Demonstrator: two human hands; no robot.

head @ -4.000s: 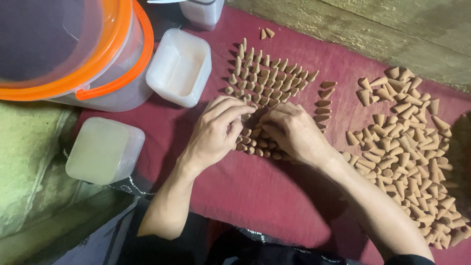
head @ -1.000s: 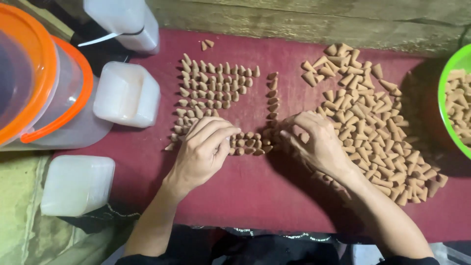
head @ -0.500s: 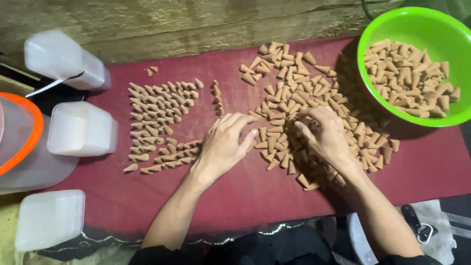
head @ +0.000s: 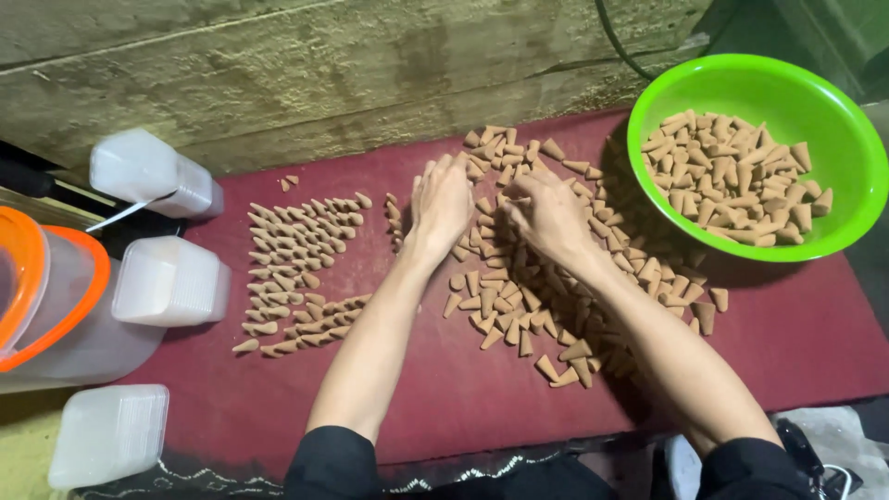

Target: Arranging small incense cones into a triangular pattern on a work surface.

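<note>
Both hands rest on a loose pile of small brown cones on the dark red cloth. The left hand lies flat, fingers spread open. The right hand curls its fingers over cones; its grip cannot be told. A round green bowl sits near the cloth's right edge, neat cone rows at left.

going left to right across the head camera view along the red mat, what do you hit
orange-rimmed tub → white box → neat rows of cones → left hand → right hand → green bowl
</note>
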